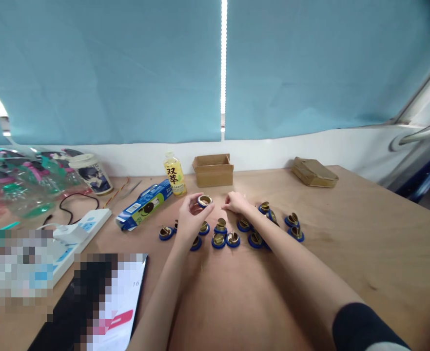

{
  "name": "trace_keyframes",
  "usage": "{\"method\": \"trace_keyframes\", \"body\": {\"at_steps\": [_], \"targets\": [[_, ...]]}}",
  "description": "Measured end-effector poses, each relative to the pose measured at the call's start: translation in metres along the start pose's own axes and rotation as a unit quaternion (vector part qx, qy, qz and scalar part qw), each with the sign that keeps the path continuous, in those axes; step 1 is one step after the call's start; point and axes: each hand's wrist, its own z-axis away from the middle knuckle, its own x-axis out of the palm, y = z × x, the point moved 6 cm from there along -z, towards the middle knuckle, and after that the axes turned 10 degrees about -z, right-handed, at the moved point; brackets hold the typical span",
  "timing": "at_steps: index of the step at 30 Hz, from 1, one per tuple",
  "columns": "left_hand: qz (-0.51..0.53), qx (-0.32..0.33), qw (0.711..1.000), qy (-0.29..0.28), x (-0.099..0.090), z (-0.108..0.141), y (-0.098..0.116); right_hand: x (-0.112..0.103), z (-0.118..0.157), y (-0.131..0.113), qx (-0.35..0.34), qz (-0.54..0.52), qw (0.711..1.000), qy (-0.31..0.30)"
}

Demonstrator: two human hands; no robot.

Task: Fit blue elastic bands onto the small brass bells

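Note:
My left hand (190,217) is closed around the edge of a round brass fitting with a blue rim (199,202), held just above the table with its opening facing up. To its right, my right hand (237,202) has its fingers pinched together near the table top; whatever they hold, if anything, is too small to make out. Several similar blue-rimmed brass fittings (233,239) lie between and below the hands. More fittings (296,233) sit to the right of my right forearm, some with brass flaps tilted up. My forearms partly cover a few of them.
An open cardboard box (215,175), a yellow drink bottle (175,175) and a blue-green carton (145,204) stand behind the hands. A brown packet (314,172) lies at back right. Left are a power strip (87,228), a tablet (127,292), a cup (91,174) and clear bottles (32,190).

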Motion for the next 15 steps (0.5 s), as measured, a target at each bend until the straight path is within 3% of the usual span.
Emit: {"method": "trace_keyframes", "body": {"at_steps": [15], "targets": [[0.007,-0.017,1.000,0.002,-0.0004,0.0029,0.0033,0.0006,0.0033,-0.0040,-0.018,-0.036,0.999,0.023]]}}
